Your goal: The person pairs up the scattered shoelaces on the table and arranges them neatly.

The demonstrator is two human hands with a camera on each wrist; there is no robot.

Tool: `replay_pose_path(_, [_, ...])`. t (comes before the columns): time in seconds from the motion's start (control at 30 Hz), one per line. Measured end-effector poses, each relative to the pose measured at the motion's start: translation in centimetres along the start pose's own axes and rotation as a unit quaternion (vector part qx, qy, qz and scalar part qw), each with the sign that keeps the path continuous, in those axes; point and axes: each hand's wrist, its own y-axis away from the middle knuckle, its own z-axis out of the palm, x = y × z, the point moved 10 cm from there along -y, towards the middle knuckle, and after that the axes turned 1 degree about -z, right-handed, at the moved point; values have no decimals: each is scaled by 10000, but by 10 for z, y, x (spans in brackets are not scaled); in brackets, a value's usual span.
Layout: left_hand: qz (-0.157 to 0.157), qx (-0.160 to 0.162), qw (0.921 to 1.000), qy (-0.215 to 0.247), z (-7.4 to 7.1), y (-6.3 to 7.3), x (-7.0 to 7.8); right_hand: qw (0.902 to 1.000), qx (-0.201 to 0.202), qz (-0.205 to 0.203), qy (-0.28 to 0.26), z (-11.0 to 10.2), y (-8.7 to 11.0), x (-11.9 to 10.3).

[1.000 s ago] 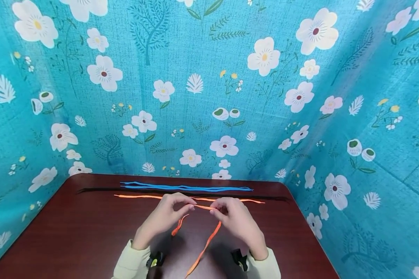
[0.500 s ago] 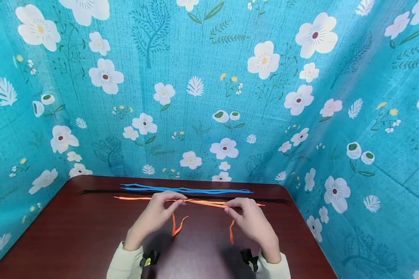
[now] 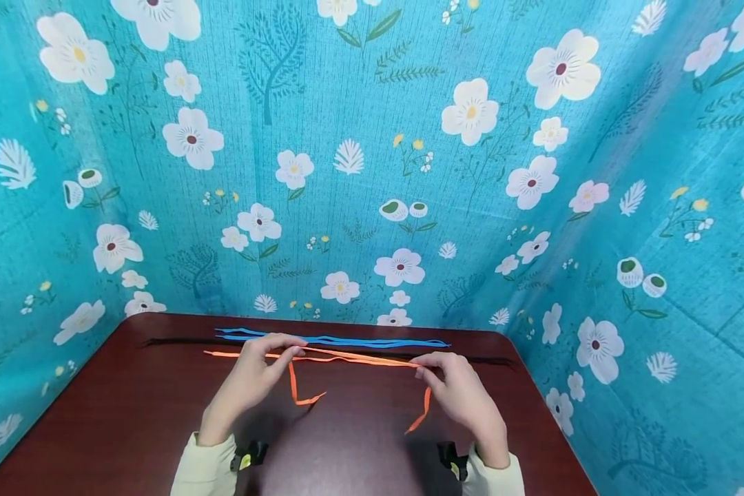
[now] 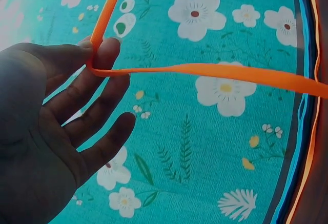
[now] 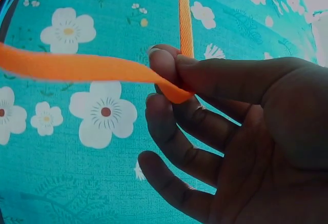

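An orange shoelace [image 4: 220, 72] is stretched between both hands, raised above the dark red-brown table [image 3: 111, 413]. My left hand [image 3: 244, 382] pinches it between thumb and forefinger, the other fingers spread. At the other side, my right hand [image 3: 465, 396] pinches the same lace [image 5: 77, 67] between thumb and forefinger, with its remaining fingers loosely bent. A loose end hangs from each hand; the left one bends to the right near its tip. Behind the hands, a second orange shoelace [image 3: 223, 355] lies across the table, partly hidden by the left hand and the held lace.
Several blue laces [image 3: 378, 342] lie lengthwise near the table's back edge. Dark laces [image 3: 173, 340] run between them and the orange one on the table. A blue flowered curtain [image 3: 347, 227] surrounds the back and sides.
My hands have moved apart, left hand leftward and right hand rightward. The stretch of orange lace between them has grown longer, and the right hanging end has become much shorter.
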Motion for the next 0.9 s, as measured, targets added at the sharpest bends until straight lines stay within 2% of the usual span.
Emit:
replay_pose_path(0.33, [83, 269, 9991, -303, -16, 3, -3, 9990, 84, 412, -124, -6, 3, 16])
replay_pose_path(0.57, [91, 494, 9972, -557, -31, 5, -8, 9984, 116, 498, -238, -16, 2, 28])
replay_pose_path(0.9, [-232, 877, 9921, -864, -59, 15, -21, 9962, 318, 588, -559, -29, 3, 44])
